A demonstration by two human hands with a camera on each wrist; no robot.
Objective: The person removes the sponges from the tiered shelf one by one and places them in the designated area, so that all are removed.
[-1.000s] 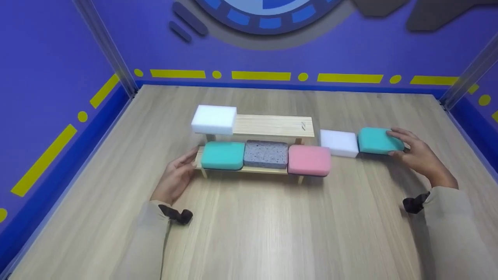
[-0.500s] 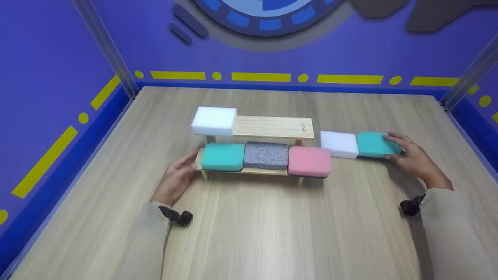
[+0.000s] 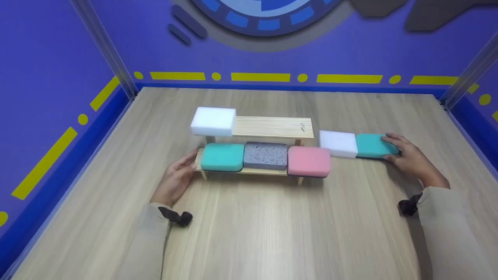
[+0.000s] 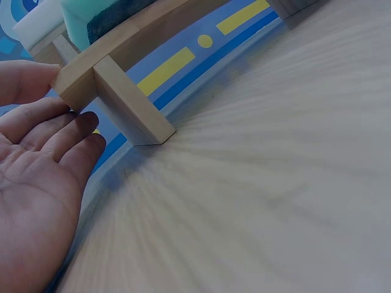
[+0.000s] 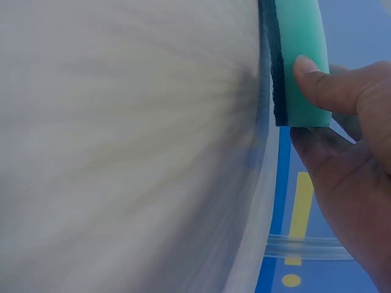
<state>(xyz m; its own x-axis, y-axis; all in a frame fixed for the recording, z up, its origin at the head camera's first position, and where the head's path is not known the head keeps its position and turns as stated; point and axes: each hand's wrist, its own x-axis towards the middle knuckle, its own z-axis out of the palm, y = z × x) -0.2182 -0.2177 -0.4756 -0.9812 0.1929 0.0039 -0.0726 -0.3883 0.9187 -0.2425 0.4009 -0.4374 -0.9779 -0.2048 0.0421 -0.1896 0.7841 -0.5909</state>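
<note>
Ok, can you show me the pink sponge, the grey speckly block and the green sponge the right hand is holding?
Pink sponge (image 3: 308,161): head view, middle of its top.
Grey speckled block (image 3: 265,154): head view, middle of its top.
Green sponge (image 3: 372,145) held by the right hand (image 3: 411,158): head view, its top.

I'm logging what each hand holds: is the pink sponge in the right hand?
No, the right hand holds a green sponge, while the pink sponge lies on the lower shelf.

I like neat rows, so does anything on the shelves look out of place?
The pink sponge at the right of the lower shelf: it juts well beyond the shelf's right front leg and seems to overhang the end.
</note>
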